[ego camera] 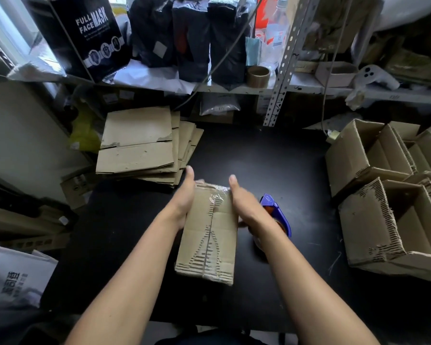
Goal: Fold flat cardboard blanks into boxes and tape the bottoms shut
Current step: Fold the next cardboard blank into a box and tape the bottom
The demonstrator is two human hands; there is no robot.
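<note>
Head view, with the folded box (pixel 207 235) as the landmark: it stands bottom-up in the middle of the black bench (pixel 271 158), its closed flaps facing the camera, and clear tape (pixel 215 195) shines along the centre seam at the far end. The left hand (pixel 184 195) lies flat against the box's left side, thumb pointing away; the right hand (pixel 244 202) presses the right side in the same way, fingers straight, so both hands are spread wide and clamp the box between the palms without curling round it. Just to the right of the box, partly hidden behind the right wrist, lies the blue tape dispenser (pixel 276 212), touched by neither hand. Beyond the box to the left sits the stack of flat blanks (pixel 137 143); well to the right stand the finished boxes (pixel 388 200), open side up. Above and beyond the box, a spare tape roll (pixel 258 75) rests on the shelf.

The step in hand looks like pressing the taped bottom firm, or squaring the box. Whether the tape runs the whole seam cannot be told. Next would likely be carrying this box to the finished boxes on the right, then reaching left for a fresh blank
</note>
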